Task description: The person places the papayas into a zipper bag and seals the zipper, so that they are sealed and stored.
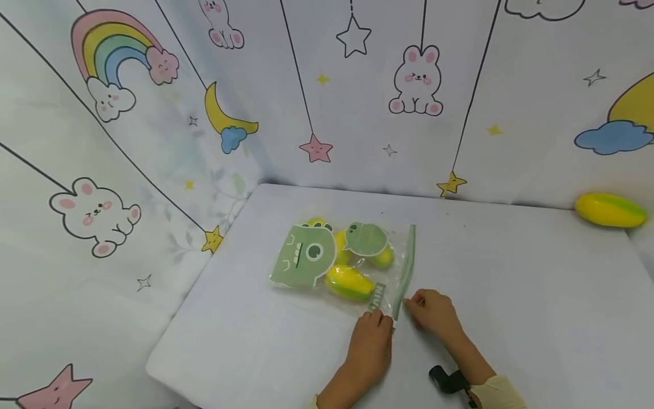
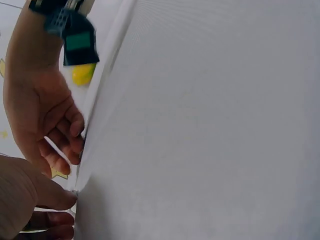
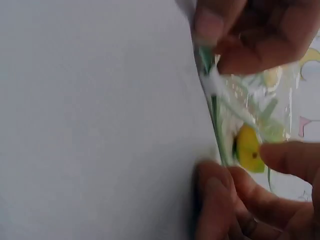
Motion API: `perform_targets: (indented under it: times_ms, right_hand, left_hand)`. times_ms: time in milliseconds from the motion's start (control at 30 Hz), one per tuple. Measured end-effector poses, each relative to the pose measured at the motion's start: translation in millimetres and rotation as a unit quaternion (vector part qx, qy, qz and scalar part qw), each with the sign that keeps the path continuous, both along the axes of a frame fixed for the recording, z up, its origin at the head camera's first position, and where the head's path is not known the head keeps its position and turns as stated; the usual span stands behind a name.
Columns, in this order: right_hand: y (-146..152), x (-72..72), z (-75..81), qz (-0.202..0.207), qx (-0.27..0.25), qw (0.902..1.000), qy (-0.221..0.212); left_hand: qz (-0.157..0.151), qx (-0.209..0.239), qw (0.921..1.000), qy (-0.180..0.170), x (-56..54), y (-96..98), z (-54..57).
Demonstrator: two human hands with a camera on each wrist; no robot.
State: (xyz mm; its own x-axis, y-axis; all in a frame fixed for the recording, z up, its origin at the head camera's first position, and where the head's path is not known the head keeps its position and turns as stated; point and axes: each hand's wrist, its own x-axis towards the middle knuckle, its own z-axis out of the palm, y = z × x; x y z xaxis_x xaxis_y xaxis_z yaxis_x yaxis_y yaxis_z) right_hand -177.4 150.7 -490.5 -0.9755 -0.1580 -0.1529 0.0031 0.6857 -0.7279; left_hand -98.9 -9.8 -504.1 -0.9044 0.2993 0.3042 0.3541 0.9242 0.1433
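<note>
A clear zip bag [image 1: 301, 258] printed with green cartoon animals lies on the white table. Several yellow-green fruits [image 1: 349, 283] are inside it, partly hidden by the print. The green zip strip [image 1: 410, 253] runs along its right edge. My left hand [image 1: 372, 341] pinches the near end of that strip, and in the right wrist view its fingertips [image 3: 210, 27] cover the strip's end. Slightly farther along, my right hand [image 1: 434, 315] holds the strip's edge between thumb and bent fingers. In the left wrist view, the left hand [image 2: 25, 200] is below the right hand [image 2: 50, 110].
Another yellow-green fruit [image 1: 610, 210] lies at the table's far right corner. The white table [image 1: 536, 272] meets a cloth backdrop [image 1: 357, 102] with printed rabbits and stars. A black wrist camera [image 1: 447, 379] is strapped to the right wrist.
</note>
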Motion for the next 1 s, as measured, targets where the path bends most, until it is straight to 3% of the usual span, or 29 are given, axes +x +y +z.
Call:
perform_targets:
  times_ms: [100, 267, 467, 667, 867, 1000]
  right_hand:
    - [-9.0, 16.3, 2.1, 0.043, -0.017, 0.9981, -0.042]
    - [-19.0, 24.5, 1.0, 0.050, -0.025, 0.9981, -0.025]
    - [-17.4, 23.1, -0.6, 0.054, 0.004, 0.9985, 0.004]
    - [-17.7, 24.5, 0.4, 0.072, -0.018, 0.9972, 0.008]
    - [-19.6, 31.1, 5.9, 0.048, -0.003, 0.9989, -0.003]
    - [-22.7, 36.4, 6.2, 0.029, -0.030, 0.9982, -0.043]
  left_hand:
    - [0.005, 0.016, 0.9997, -0.018, 3.4, -2.0, -1.8]
    - [0.004, 0.060, 0.9980, -0.020, 3.8, -2.0, -0.7]
    - [0.006, 0.061, 0.9976, 0.031, -4.2, 2.1, -2.5]
    - [0.026, 0.071, 0.9947, 0.069, -2.4, 1.0, -6.4]
    - [0.041, 0.095, 0.9919, 0.074, -4.8, 3.9, -6.0]
    - [0.042, 0.079, 0.9950, 0.044, -2.4, 4.4, -5.6]
